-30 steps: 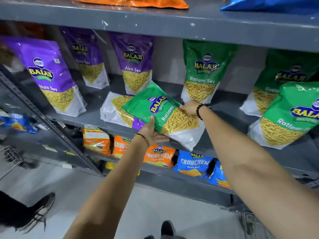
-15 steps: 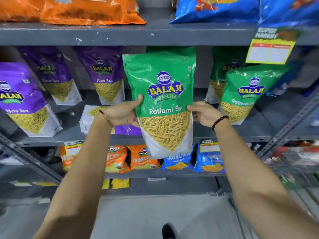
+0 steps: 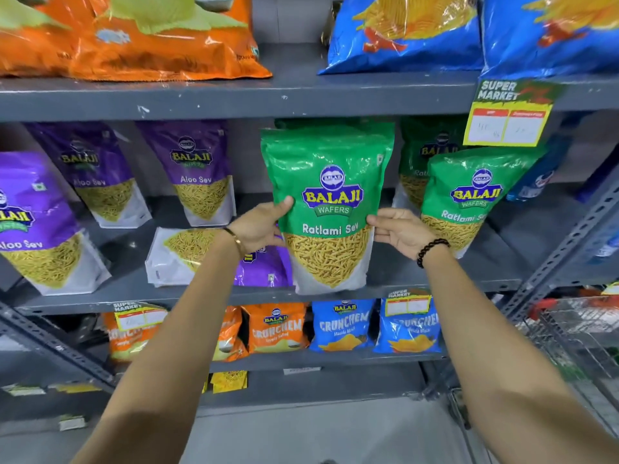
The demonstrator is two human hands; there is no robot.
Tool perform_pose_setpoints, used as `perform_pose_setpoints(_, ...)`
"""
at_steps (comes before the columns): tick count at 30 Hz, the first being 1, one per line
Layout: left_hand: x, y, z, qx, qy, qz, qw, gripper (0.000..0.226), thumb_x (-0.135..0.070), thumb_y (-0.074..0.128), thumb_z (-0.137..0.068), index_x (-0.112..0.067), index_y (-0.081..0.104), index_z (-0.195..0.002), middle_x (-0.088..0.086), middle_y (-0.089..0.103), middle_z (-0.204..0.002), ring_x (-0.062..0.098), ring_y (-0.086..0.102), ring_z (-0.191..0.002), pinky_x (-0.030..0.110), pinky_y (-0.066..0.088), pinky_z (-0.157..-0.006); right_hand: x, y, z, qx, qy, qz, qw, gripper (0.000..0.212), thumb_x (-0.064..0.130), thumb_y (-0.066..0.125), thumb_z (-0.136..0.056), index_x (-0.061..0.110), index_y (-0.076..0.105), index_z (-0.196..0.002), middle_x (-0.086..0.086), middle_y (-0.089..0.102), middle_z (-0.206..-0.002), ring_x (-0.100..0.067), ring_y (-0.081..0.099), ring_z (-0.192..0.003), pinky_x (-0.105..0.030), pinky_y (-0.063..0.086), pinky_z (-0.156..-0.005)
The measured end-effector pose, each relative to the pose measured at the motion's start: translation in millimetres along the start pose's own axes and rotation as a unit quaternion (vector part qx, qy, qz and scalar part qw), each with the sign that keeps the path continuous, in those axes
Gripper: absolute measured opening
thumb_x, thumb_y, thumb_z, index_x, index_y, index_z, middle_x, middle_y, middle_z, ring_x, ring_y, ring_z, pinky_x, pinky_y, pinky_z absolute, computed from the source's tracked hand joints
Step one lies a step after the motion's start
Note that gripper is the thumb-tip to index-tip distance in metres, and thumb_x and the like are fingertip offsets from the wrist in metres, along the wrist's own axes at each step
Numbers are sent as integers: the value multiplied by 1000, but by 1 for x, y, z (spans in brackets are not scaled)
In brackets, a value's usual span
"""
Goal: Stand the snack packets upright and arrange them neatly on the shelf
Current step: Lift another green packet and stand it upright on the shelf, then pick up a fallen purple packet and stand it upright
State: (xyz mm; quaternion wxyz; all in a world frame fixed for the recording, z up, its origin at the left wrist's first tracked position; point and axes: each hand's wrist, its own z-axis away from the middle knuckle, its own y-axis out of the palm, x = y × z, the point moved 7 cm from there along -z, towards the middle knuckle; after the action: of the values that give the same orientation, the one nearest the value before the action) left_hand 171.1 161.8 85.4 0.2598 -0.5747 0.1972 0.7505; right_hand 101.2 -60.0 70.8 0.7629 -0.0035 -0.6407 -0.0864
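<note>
A grey painted metal shelving unit fills the view, its boards chipped in spots along the front edges. A slotted grey angle-iron upright slants along the right side, and another grey slotted brace crosses at lower left. Behind the boards a plain grey back wall shows. Below lies a pale grey smooth floor. Light is even, glinting softly.

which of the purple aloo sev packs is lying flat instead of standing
The purple Aloo Sev pack just behind the left hand, lying flat on the middle shelf with its clear base toward the left; the other three stand upright.
</note>
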Motion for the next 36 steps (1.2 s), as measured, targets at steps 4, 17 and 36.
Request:
perform_pose_setpoints(4,3,4,-32,-60,48,38,996,36,-25,36,-98,-8,47,-129,-1,68,-103,2,67,-74,26,56,-68,-8,-9,-22,-64,-14,-11,998,14,3,55,-89,14,63,-86,15,75,-65,-3,66,-75,-35,43,-97)
perform_pose_setpoints(17,21,-25,-58,-104,66,-93,988,35,-14,52,-92,1,52,-123,19,59,-121,14,47,-102,13,44,-74,-53,-16,-30,-277,-1,-144,950,38,4,55,-90,2,52,-128,-8,57,-116,-19,52,-107,-37,40,-101)
perform_pose_setpoints(36,75,-262,24,-115,-100,-578,802,74,-62,21,-85,-14,34,-141,16,34,-150,38,28,-137,52,19,-116,-106,283,-1,-362,169,168,901,37,6,31,-98,0,49,-130,-19,51,-139,-32,45,-131,-34,37,-104)
